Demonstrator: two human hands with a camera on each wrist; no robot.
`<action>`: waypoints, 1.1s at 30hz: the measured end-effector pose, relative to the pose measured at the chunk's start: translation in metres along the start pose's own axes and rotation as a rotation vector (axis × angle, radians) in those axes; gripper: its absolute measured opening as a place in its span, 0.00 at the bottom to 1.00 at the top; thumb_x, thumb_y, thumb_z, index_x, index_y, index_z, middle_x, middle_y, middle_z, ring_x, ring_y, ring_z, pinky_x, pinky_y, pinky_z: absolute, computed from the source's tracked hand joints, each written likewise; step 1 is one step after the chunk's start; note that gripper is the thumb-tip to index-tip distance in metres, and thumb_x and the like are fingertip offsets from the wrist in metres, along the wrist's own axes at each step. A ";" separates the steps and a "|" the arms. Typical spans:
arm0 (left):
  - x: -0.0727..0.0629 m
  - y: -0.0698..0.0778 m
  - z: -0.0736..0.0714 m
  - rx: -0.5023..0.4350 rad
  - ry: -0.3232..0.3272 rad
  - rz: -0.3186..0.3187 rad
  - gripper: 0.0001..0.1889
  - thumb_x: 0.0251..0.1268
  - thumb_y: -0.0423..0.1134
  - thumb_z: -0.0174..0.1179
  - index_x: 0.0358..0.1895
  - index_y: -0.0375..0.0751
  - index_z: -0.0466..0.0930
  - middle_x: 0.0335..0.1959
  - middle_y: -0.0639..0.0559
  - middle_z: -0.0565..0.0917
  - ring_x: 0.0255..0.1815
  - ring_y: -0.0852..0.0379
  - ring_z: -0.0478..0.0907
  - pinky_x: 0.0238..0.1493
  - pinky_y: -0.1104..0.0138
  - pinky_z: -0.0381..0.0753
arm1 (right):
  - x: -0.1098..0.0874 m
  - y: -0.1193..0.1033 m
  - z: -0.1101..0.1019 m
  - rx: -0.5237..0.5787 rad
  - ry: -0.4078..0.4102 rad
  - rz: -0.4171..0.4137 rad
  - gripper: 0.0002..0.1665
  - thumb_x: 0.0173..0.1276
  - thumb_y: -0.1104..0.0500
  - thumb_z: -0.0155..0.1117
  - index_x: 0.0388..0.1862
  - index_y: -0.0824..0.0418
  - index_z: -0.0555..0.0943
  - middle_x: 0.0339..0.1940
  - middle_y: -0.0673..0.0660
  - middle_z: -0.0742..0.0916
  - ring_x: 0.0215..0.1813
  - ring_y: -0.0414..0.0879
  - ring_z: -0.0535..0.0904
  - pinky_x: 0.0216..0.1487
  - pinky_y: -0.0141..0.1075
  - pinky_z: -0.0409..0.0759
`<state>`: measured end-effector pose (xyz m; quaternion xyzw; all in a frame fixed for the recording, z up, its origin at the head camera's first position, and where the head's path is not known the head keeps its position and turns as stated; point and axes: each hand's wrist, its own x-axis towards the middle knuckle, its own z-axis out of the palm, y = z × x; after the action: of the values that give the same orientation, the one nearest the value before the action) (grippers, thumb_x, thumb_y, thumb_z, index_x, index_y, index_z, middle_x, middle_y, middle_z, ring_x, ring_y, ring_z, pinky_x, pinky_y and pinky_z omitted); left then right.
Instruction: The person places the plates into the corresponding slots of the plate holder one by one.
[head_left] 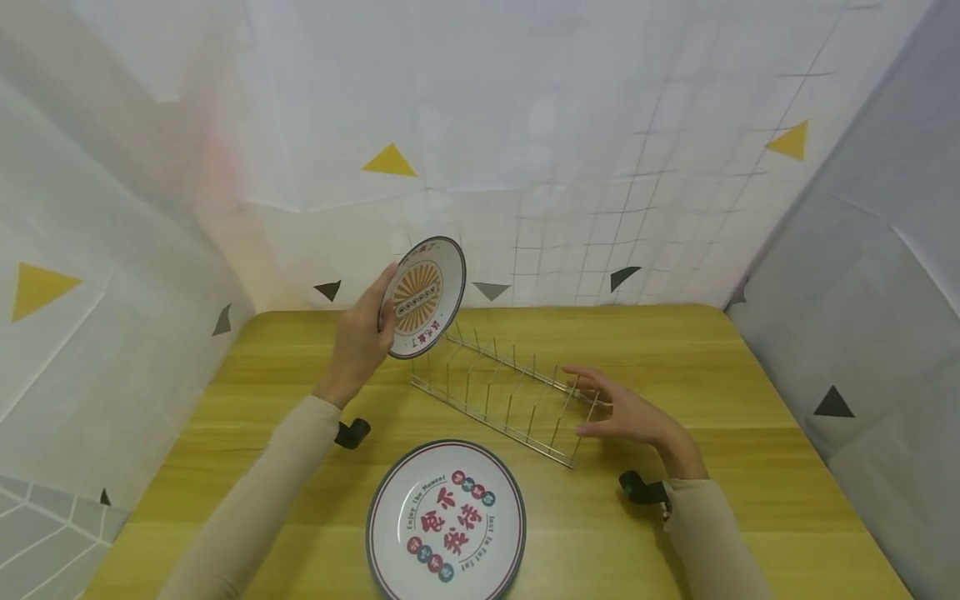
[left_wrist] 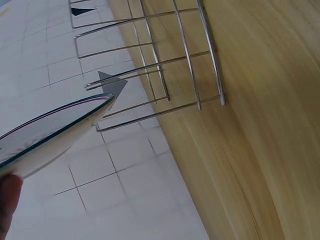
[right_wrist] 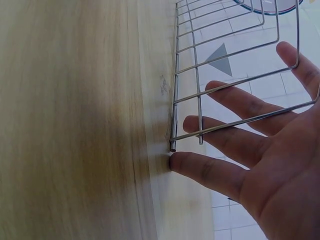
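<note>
My left hand point(head_left: 352, 346) grips a small white plate point(head_left: 450, 287) by its left edge, thumb on the face. The plate has a dark rim, an orange sunburst and red characters, and it is tilted up above the far left end of a wire dish rack point(head_left: 487, 422). In the left wrist view, the rim of the plate point(left_wrist: 60, 117) stands close to the rack's end wires. At the rack's right end is my right hand point(head_left: 630, 414), its fingers spread. The right wrist view has these fingers point(right_wrist: 245, 102) reaching behind the end wires, largely straight.
A larger white plate point(head_left: 442, 462) with red characters lies near the front of the wooden table point(head_left: 585, 533), a thick grey rim around it. White patterned sheets point(head_left: 480, 100) stand at the back and both sides. Black wrist-camera mounts point(head_left: 637, 488) project beside the wrists.
</note>
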<state>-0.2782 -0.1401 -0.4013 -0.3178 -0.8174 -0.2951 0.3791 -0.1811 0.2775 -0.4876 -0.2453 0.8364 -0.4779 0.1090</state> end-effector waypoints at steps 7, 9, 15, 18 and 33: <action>-0.004 0.005 0.011 0.055 -0.055 0.004 0.35 0.65 0.22 0.55 0.75 0.44 0.59 0.35 0.39 0.81 0.20 0.54 0.72 0.19 0.67 0.72 | 0.000 0.001 0.000 -0.003 -0.004 0.004 0.54 0.59 0.61 0.74 0.79 0.48 0.53 0.74 0.68 0.67 0.72 0.68 0.62 0.64 0.70 0.62; -0.004 0.005 0.014 0.059 -0.068 -0.004 0.36 0.65 0.22 0.55 0.75 0.44 0.59 0.34 0.39 0.81 0.20 0.55 0.71 0.19 0.69 0.71 | 0.000 0.001 0.000 -0.004 -0.003 0.005 0.54 0.59 0.60 0.74 0.78 0.46 0.53 0.74 0.68 0.67 0.72 0.68 0.63 0.64 0.70 0.62; -0.007 0.003 0.026 0.020 -0.127 -0.068 0.34 0.67 0.24 0.53 0.76 0.46 0.58 0.42 0.39 0.83 0.18 0.57 0.68 0.19 0.69 0.69 | -0.001 -0.002 0.001 0.002 0.001 0.005 0.53 0.60 0.61 0.73 0.78 0.51 0.54 0.73 0.69 0.67 0.72 0.69 0.62 0.63 0.70 0.62; -0.013 0.002 0.031 0.018 -0.161 -0.071 0.35 0.66 0.23 0.53 0.76 0.46 0.58 0.38 0.40 0.82 0.17 0.59 0.65 0.19 0.69 0.68 | -0.002 -0.004 0.002 0.006 -0.006 0.007 0.52 0.61 0.59 0.73 0.78 0.51 0.54 0.74 0.69 0.66 0.73 0.69 0.61 0.64 0.70 0.62; -0.016 -0.004 0.028 0.012 -0.247 -0.159 0.34 0.67 0.25 0.52 0.76 0.45 0.58 0.43 0.37 0.84 0.22 0.53 0.73 0.22 0.66 0.72 | 0.000 -0.005 0.000 -0.008 0.008 0.011 0.51 0.61 0.54 0.73 0.77 0.51 0.55 0.73 0.68 0.67 0.72 0.69 0.62 0.64 0.70 0.62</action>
<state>-0.2854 -0.1275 -0.4302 -0.2836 -0.8822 -0.2781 0.2528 -0.1798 0.2751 -0.4837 -0.2393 0.8401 -0.4748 0.1071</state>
